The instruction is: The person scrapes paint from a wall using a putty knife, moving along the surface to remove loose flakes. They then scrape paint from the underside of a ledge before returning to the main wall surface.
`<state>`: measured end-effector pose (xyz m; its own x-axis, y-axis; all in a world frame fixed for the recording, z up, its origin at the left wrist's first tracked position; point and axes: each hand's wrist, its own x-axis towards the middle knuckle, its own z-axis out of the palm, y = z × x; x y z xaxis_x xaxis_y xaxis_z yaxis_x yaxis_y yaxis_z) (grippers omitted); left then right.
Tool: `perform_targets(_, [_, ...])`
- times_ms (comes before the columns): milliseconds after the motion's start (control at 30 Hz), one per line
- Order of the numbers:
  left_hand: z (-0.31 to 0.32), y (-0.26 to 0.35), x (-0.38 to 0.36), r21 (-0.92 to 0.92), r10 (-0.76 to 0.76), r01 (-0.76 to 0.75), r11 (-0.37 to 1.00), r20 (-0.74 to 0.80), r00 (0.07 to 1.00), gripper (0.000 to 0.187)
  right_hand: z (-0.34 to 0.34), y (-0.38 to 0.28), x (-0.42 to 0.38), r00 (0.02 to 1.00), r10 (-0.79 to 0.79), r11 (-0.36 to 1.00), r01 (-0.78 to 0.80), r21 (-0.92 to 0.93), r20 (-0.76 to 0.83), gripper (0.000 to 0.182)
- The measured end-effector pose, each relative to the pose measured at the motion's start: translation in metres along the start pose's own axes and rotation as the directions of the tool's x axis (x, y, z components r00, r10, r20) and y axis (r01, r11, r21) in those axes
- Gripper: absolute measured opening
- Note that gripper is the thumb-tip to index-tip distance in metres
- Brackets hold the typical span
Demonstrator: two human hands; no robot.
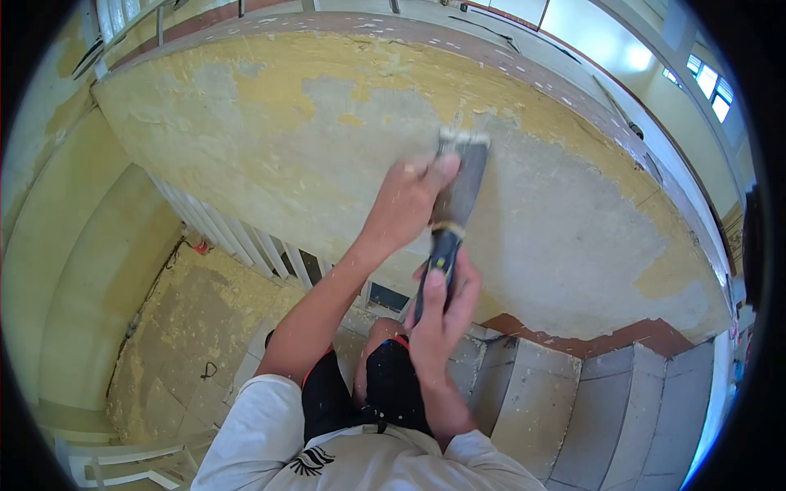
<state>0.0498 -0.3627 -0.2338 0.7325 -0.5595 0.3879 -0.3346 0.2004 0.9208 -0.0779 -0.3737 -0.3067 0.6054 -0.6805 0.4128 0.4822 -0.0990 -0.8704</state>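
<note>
A paint scraper (465, 184) with a wide metal blade and a dark handle points up the wall (573, 213). Its blade edge meets the yellow paint band (393, 69) near the top, with pale flakes gathered along it. My right hand (444, 307) is wrapped round the handle, thumb on top. Higher up, my left hand (409, 200) grips the blade from its left side, slightly blurred, with some fingers hidden. Grey bare patches and leftover yellow paint cover the wall.
Tiled stairs (540, 393) descend at the lower right. White railing bars (221, 225) stand at the left, above a floor strewn with paint flakes (192, 303). Along the top runs a flake-covered ledge (344, 24); a long-handled tool (618, 106) lies beyond it.
</note>
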Motion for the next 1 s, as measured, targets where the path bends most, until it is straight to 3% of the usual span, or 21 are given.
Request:
perform_targets(67, [0.0,0.022,0.009,-0.006,0.07,-0.07,0.998,-0.001,0.998,0.043,0.008,-0.014,0.015,1.0,-0.015,0.999,0.014,0.052,0.008,0.037])
perform_targets(133, [-0.006,0.017,0.006,-0.009,-0.005,0.006,1.0,0.054,0.999,0.044,0.009,-0.017,0.014,0.997,-0.066,0.998,0.065,0.018,0.036,0.037])
perform_targets(233, [-0.003,0.009,0.0,0.006,-0.041,0.041,0.999,0.033,0.999,0.047,0.001,-0.003,-0.004,0.997,0.079,0.994,-0.08,0.08,0.016,0.039])
perform_targets(300, [-0.004,0.013,0.004,0.024,-0.066,0.065,0.998,0.031,0.997,0.047,0.003,-0.017,0.004,0.998,0.048,0.995,-0.052,0.085,0.05,0.04])
perform_targets(333, [-0.008,0.019,0.009,0.055,-0.002,-0.002,0.999,0.068,0.998,0.048,0.008,-0.027,0.008,0.997,0.036,0.996,-0.042,0.083,0.062,0.04])
perform_targets(433, [-0.005,0.013,0.005,-0.168,-0.061,0.069,0.983,0.055,0.997,0.047,0.014,-0.023,0.003,0.995,0.097,0.985,-0.098,0.144,0.014,0.037])
perform_targets(467, [0.005,-0.025,0.009,-0.064,0.229,-0.234,0.97,-0.078,0.97,0.044,0.009,-0.014,0.0,0.986,0.166,0.97,-0.165,0.18,0.008,0.036])
perform_targets(533, [-0.001,-0.049,-0.003,-0.065,0.227,-0.232,0.97,-0.077,0.971,0.041,-0.002,0.007,-0.005,0.969,0.241,0.929,-0.247,0.275,0.056,0.034])
perform_targets(567, [-0.003,-0.039,-0.021,-0.217,-0.066,0.078,0.973,0.063,0.996,0.041,-0.008,0.016,-0.008,0.965,0.249,0.907,-0.261,0.331,0.078,0.034])
perform_targets(633, [-0.002,-0.052,-0.029,-0.273,-0.122,0.139,0.952,0.079,0.989,0.046,-0.012,0.026,-0.011,0.95,0.282,0.887,-0.31,0.341,0.132,0.035])
perform_targets(733, [0.002,-0.044,-0.025,-0.438,-0.078,0.123,0.89,0.12,0.99,0.05,-0.008,0.023,-0.009,0.939,0.29,0.885,-0.336,0.323,0.184,0.035])
perform_targets(933, [-0.001,-0.029,-0.015,-0.488,-0.02,0.068,0.87,0.103,0.995,0.052,-0.003,0.012,0.012,0.953,0.229,0.9,-0.285,0.329,0.199,0.035])
perform_targets(1000, [-0.009,-0.019,-0.019,-0.368,-0.093,0.128,0.921,0.113,0.989,0.052,0.004,0.01,0.01,0.96,0.235,0.909,-0.273,0.316,0.154,0.035])
